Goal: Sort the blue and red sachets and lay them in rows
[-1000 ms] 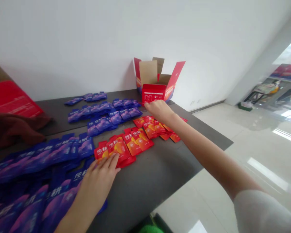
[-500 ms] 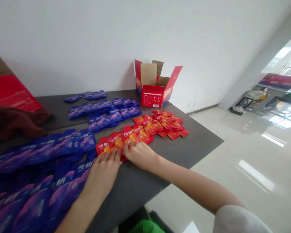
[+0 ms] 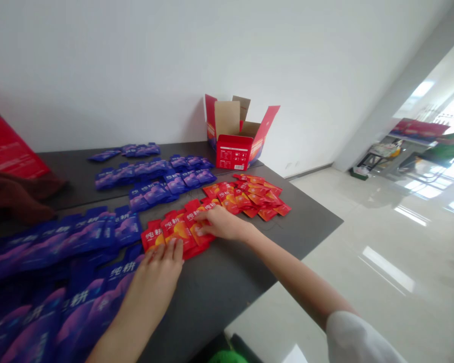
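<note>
Red sachets (image 3: 174,229) lie in an overlapping row near the front of a dark table (image 3: 230,272). My left hand (image 3: 157,275) rests flat on the table with fingers stretched out, fingertips touching the nearest red sachets. My right hand (image 3: 221,223) lies on the row just to the right, fingers bent and pressing on a red sachet (image 3: 199,222). More red sachets (image 3: 255,194) are spread farther right. Blue sachets (image 3: 79,237) cover the left side.
An open red cardboard box (image 3: 235,136) stands at the back by the white wall. Rows of blue sachets (image 3: 155,174) lie behind the red ones. A red box (image 3: 5,151) and brown cloth (image 3: 15,194) sit at far left. The table edge drops to a glossy floor on the right.
My right hand came back from the open box to the near row of red sachets, then slid slightly right onto them. My left hand has stayed at the row's near end.
</note>
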Demonstrator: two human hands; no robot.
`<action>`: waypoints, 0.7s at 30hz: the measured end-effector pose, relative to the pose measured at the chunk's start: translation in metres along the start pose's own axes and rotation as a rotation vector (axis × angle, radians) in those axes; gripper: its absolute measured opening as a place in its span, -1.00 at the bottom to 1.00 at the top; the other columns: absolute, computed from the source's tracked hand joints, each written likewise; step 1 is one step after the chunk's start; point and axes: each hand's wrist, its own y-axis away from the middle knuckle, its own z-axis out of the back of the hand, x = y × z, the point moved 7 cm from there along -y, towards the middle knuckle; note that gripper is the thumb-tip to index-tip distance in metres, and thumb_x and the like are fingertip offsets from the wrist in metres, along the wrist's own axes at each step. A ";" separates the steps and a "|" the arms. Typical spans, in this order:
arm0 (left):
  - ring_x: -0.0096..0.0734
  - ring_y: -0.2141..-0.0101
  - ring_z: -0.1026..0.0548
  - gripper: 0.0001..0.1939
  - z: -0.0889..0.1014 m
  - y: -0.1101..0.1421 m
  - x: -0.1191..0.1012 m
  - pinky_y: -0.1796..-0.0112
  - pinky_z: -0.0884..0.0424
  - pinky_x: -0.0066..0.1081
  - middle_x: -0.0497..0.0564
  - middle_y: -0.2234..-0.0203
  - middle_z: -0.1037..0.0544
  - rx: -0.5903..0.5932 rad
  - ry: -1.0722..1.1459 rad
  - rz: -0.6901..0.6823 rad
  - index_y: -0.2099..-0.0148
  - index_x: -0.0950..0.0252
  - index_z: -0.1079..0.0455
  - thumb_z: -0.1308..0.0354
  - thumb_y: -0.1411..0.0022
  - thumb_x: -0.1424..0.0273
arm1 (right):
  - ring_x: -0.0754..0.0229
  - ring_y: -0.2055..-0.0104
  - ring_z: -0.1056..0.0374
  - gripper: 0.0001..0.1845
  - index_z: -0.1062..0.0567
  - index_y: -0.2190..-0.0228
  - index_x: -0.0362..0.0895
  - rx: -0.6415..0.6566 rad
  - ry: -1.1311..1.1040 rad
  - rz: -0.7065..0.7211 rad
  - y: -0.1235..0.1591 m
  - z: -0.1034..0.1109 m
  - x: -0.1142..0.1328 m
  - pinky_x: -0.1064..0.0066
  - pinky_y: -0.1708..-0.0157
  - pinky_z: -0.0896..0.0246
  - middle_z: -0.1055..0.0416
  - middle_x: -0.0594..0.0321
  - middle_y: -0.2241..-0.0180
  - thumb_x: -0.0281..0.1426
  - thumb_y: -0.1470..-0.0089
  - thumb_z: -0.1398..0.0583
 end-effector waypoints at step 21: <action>-0.13 0.02 -0.40 -0.56 0.010 0.000 0.001 0.04 -0.33 -0.15 0.18 -0.06 -0.34 0.011 -0.044 0.014 -0.14 0.41 -0.22 0.15 -0.26 0.35 | 0.05 0.05 -0.29 -0.39 -0.35 -0.06 -0.10 0.096 0.096 -0.508 0.094 0.086 -0.168 0.36 0.09 -0.14 -0.39 0.12 0.03 -0.38 0.10 -0.24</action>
